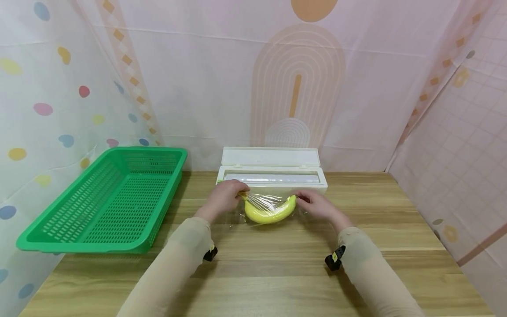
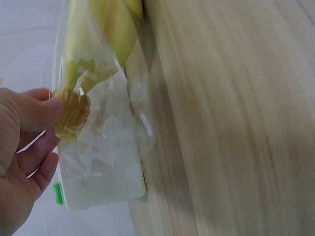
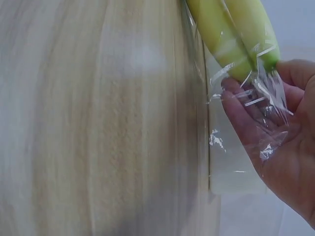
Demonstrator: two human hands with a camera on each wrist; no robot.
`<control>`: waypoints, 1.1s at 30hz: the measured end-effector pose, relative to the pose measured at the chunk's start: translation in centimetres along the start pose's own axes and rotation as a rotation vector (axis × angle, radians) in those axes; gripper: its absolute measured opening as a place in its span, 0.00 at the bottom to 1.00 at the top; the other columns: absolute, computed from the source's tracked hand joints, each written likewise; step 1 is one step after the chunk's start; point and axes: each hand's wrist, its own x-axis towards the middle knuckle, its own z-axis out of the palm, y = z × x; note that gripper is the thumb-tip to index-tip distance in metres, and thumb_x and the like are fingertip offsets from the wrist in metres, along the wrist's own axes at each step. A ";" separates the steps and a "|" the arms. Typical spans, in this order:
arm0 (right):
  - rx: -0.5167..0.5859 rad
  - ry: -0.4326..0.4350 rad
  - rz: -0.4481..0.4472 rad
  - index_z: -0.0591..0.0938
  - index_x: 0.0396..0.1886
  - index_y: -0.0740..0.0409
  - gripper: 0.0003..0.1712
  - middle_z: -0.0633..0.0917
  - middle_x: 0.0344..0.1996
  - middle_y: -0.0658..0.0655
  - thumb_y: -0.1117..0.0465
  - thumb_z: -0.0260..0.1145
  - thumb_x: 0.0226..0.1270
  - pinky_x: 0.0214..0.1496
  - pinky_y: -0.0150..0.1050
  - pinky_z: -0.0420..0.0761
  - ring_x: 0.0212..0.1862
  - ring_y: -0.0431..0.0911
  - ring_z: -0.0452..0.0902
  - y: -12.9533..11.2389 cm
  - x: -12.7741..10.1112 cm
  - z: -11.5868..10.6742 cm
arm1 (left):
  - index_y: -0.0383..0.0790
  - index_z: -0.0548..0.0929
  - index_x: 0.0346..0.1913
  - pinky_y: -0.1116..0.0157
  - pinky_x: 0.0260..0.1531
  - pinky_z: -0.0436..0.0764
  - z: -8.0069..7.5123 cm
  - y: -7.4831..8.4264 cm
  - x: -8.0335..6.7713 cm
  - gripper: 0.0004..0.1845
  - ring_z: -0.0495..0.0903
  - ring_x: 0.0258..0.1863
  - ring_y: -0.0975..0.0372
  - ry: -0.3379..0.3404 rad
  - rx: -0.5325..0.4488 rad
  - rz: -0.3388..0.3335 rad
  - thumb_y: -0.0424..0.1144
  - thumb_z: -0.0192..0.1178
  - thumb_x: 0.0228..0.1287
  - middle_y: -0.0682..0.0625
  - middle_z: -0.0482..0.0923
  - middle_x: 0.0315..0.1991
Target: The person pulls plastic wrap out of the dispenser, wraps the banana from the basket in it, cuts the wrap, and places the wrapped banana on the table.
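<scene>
A small bunch of yellow bananas (image 1: 271, 216), loosely covered in clear cling film (image 2: 106, 132), is held level between the two hands in front of the white cling film dispenser. My left hand (image 1: 225, 198) pinches the brown stem end (image 2: 74, 110) between thumb and fingers, with film hanging beside it. At the greenish tip (image 3: 268, 61), my right hand (image 1: 315, 204) grips the opposite end, thumb on the far side and fingers behind the crinkled film. Film spreads over the right palm in the right wrist view.
The white cling film dispenser (image 1: 273, 191) stands at the back of the wooden table (image 1: 277, 273), its lid (image 1: 270, 156) raised and a roll (image 1: 273, 178) inside. To the left is a green plastic basket (image 1: 160, 215). Patterned curtains hang behind and at both sides.
</scene>
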 end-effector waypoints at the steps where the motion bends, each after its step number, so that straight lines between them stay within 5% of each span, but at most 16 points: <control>1: -0.013 0.011 0.002 0.82 0.48 0.69 0.11 0.84 0.42 0.59 0.69 0.57 0.73 0.51 0.43 0.77 0.44 0.46 0.76 0.1 0.1 0.0 | 0.37 0.87 0.44 0.54 0.50 0.81 0.1 0.0 0.0 0.15 0.84 0.44 0.53 0.014 0.014 -0.003 0.21 0.66 0.53 0.46 0.86 0.41; 14: -0.103 0.126 0.122 0.82 0.51 0.69 0.14 0.85 0.42 0.60 0.65 0.58 0.74 0.48 0.44 0.78 0.42 0.47 0.77 0.2 0.4 0.7 | 0.37 0.87 0.39 0.50 0.48 0.77 1.3 1.0 -0.9 0.12 0.82 0.41 0.52 0.166 0.082 -0.062 0.23 0.69 0.51 0.47 0.85 0.38; 21: -0.136 0.189 0.131 0.84 0.47 0.67 0.12 0.85 0.36 0.58 0.65 0.60 0.73 0.45 0.43 0.79 0.38 0.46 0.78 0.3 0.5 1.4 | 0.40 0.88 0.37 0.50 0.45 0.76 1.3 0.9 -1.5 0.09 0.79 0.41 0.51 0.254 0.094 -0.148 0.31 0.74 0.51 0.47 0.84 0.37; 27: -0.269 0.266 0.205 0.85 0.43 0.65 0.11 0.86 0.36 0.58 0.61 0.63 0.71 0.46 0.47 0.80 0.39 0.50 0.79 -0.5 0.6 1.4 | 0.41 0.88 0.35 0.50 0.48 0.75 1.3 0.8 -1.2 0.09 0.80 0.40 0.51 0.246 0.094 -0.270 0.37 0.76 0.52 0.48 0.85 0.36; 33: -0.336 0.282 0.268 0.86 0.43 0.61 0.12 0.85 0.34 0.55 0.57 0.64 0.71 0.43 0.47 0.79 0.37 0.48 0.78 -1.1 0.9 1.2 | 0.41 0.88 0.36 0.50 0.51 0.74 1.0 1.0 -1.0 0.09 0.80 0.41 0.52 0.201 0.098 -0.312 0.38 0.75 0.54 0.48 0.85 0.37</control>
